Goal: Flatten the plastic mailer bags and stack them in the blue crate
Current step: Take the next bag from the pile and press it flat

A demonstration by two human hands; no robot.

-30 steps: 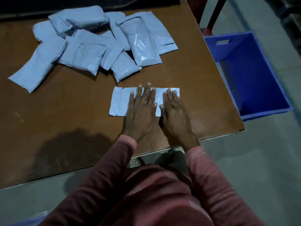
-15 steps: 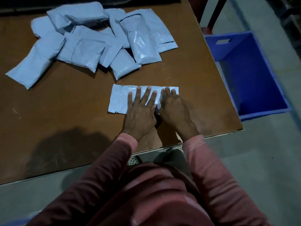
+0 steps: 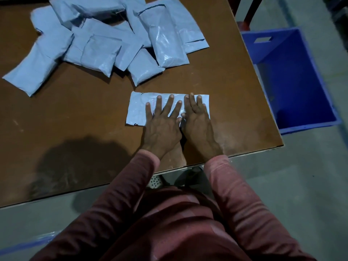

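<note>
Pale mailer (image 3: 137, 108) lies flat on the table (image 3: 75, 113); left hand (image 3: 162, 127) and right hand (image 3: 197, 121) press it, fingers straight.

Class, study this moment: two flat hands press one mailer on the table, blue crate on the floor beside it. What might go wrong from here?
1. When the left hand and right hand lift, the pressed mailer may puff back up.
2. The blue crate sits lower than the table, so a tossed bag may land crumpled or miss.
3. The piled mailers overlap; pulling one may drag others.
</note>
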